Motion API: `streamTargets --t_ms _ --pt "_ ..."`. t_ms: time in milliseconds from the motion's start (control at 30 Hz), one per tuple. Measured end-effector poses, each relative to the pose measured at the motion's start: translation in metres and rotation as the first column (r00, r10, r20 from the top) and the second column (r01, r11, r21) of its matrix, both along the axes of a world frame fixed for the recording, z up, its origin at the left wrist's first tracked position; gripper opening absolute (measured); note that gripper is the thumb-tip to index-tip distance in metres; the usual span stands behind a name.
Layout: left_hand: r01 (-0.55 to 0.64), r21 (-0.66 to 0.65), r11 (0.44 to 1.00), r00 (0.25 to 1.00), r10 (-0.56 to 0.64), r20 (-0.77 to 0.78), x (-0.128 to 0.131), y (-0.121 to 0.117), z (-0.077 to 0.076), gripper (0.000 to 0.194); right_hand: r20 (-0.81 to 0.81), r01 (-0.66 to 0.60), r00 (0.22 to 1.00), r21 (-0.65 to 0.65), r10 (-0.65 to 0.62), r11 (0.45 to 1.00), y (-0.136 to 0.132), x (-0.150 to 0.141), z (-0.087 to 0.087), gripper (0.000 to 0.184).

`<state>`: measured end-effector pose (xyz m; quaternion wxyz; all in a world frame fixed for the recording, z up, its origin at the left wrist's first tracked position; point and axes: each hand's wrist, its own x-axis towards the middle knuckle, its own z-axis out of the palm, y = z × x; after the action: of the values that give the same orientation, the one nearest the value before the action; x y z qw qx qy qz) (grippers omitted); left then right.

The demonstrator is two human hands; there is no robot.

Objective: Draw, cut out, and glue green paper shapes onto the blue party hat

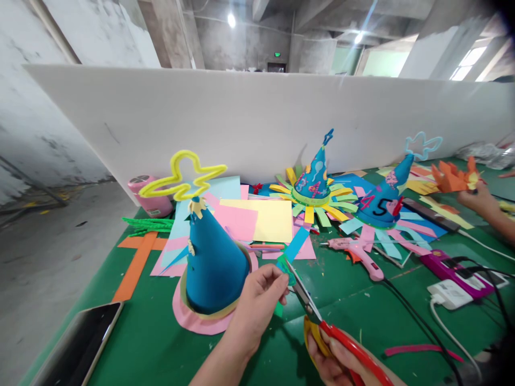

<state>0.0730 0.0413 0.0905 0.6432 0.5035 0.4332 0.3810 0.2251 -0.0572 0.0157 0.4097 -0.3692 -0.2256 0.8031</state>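
Observation:
My left hand pinches a small green piece of paper between thumb and fingers. Red-handled scissors are in my right hand, their blades reaching up to the green paper. A mustard-yellow piece also shows at my right fingers; I cannot make out its kind. Just left of my hands stands a blue paper cone hat with a pink brim and a yellow pipe-cleaner star on its tip. Behind the scissors lies a blue paper strip.
Two decorated cone hats stand further back. A pink glue gun and a purple power strip with cables lie right. At left are a phone, orange strips and green pipe cleaners. Another person's hand holds orange paper.

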Motion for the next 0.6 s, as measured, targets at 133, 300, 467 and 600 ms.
streamTargets --t_ms 133,300,467,600 --pt "-0.008 0.004 1.000 1.000 0.008 0.015 0.000 0.001 -0.002 0.020 -0.024 -0.037 0.999 -0.011 0.037 0.999 0.000 0.003 -0.001 0.051" --pt "-0.037 0.006 0.999 0.999 0.037 0.027 0.001 0.002 -0.005 0.021 -0.081 -0.045 0.996 -0.043 0.042 0.998 -0.002 0.003 0.007 0.046" --pt "-0.042 0.011 0.999 0.999 0.042 0.033 0.000 0.002 -0.006 0.020 -0.092 -0.073 0.993 -0.062 0.067 0.995 -0.002 0.004 0.019 0.046" --pt "-0.055 0.016 0.998 0.997 0.054 0.062 0.002 0.002 -0.008 0.018 -0.030 -0.060 0.998 -0.048 0.059 0.997 -0.003 0.005 0.019 0.047"
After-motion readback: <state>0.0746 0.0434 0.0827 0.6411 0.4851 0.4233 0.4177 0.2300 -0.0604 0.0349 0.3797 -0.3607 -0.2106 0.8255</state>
